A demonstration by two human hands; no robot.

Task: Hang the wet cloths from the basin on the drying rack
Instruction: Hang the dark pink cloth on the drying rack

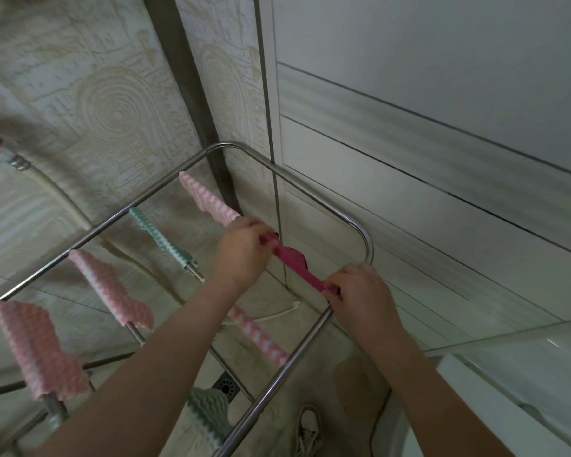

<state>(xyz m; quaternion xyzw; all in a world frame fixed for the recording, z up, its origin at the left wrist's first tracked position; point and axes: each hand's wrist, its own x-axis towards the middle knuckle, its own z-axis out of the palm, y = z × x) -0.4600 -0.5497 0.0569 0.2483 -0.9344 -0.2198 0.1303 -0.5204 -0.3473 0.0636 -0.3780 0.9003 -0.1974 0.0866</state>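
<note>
A steel drying rack (365, 234) stands in the room's corner. My left hand (243, 250) and my right hand (360, 293) each grip one end of a dark pink cloth (292, 260), stretched between them over the rack's far rail. Beyond my left hand, a pink and white zigzag cloth (208, 199) lies on that same rail. Other rails carry a green zigzag cloth (160, 237) and pink zigzag cloths (111, 286) (40, 347) (257, 334). The basin is out of view.
Tiled walls close in behind and to the right of the rack. A white hose (56, 192) runs along the left wall. Below the rack are a floor drain (226, 387), a green zigzag cloth (208, 413) and a white shoe (307, 427). A glass panel (521, 367) stands at right.
</note>
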